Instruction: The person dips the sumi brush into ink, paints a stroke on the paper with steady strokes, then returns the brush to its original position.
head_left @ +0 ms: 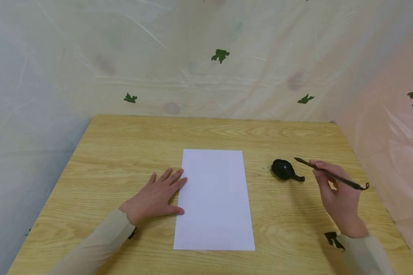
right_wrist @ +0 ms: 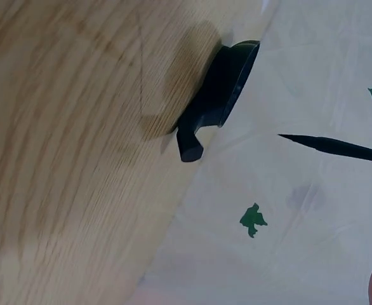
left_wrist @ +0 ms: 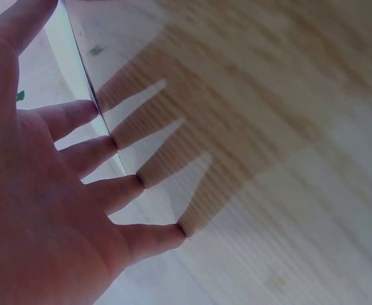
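A blank white sheet of paper (head_left: pixel 214 202) lies upright on the middle of the table. My left hand (head_left: pixel 156 196) is spread flat, its fingertips and thumb tip on the paper's left edge. In the left wrist view the straight fingers (left_wrist: pixel 113 195) touch down at their tips. My right hand (head_left: pixel 340 194) pinches an ink brush (head_left: pixel 334 175) in the air, its dark pointed tip to the left and a hanging loop at its other end. Just left of the tip sits a small black ink dish (head_left: pixel 283 169) with a short handle. The right wrist view shows the brush tip (right_wrist: pixel 313 141) apart from the dish (right_wrist: pixel 214 92).
The wood-grain table (head_left: pixel 124 141) reaches back to a pale curtain (head_left: pixel 179 68) with green leaf-like shapes, which also hangs along both sides. Small dark specks mark the wood beside the dish. Dark bands show at both wrists.
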A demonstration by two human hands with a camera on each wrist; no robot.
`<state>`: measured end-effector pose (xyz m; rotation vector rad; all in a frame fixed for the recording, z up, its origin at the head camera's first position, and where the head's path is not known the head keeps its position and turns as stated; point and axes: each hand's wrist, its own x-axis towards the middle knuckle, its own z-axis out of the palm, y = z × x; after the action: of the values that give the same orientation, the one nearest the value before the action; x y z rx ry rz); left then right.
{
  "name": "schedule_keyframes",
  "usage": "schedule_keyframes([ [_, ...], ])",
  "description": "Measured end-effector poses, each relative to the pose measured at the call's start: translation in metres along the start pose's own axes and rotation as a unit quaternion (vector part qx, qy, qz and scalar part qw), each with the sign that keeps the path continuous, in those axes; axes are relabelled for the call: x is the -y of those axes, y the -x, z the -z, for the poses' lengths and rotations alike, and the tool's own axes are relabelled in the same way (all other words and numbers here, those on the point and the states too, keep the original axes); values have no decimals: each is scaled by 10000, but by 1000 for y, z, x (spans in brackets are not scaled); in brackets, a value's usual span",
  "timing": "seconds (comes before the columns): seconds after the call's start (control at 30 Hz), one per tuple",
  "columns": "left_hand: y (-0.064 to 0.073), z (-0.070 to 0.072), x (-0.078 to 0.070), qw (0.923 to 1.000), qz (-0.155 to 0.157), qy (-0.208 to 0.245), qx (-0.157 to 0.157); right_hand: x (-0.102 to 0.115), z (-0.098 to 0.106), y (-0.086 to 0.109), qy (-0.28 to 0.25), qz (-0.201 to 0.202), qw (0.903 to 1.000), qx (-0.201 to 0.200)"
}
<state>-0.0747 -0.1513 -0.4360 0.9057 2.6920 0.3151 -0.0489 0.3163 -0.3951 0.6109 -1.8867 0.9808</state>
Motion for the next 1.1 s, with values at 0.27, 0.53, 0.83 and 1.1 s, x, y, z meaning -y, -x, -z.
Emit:
schedule_keyframes([
  [0.27,0,1,-1,10000,14,31,16,0,1,-1,473,-891,9949,74],
  [0.53,1,1,-1,10000,11,26,6,-17,0,7,-846,-1638,9827,-201],
  [0.83,1,1,-2,10000,-7,-13,-30,-29,-6,10,-2355,-2218,9442,-620],
  [1.1,0,0,-1,10000,19,27,-48,-32,-9,8,-1966,-2707,9410,-508],
])
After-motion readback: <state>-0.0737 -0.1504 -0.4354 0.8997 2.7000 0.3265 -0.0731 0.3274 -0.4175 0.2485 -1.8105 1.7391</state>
